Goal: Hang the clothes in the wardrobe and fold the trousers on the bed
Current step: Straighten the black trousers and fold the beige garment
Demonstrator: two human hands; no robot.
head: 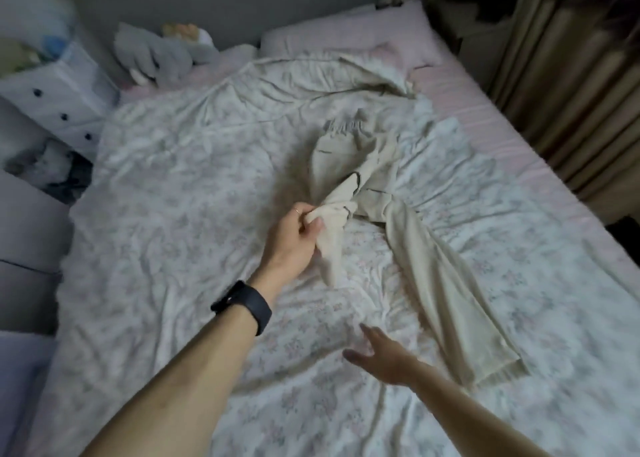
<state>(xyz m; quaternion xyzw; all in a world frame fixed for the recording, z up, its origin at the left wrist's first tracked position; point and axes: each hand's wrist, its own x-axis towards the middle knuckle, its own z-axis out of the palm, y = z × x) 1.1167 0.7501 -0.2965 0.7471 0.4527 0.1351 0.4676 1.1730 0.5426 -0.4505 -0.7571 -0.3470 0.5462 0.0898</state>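
Head view: trousers [377, 193] in left hand [294, 238].

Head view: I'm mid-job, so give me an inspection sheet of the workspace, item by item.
Surface: bed with a pink striped sheet, mostly covered by a rumpled floral duvet.
Job's things: beige trousers lie unfolded on the duvet, waistband toward the pillow, one leg stretched out to the near right and the other bunched up.
Clutter: plush toys at the far left of the bed.
Grippers: left hand, dark wristband on its wrist, grips the bunched leg; right hand is open over the duvet, holding nothing.
Cables: nothing seen.
Surroundings: beige curtain on the right, white drawer unit with dark knobs on the left.
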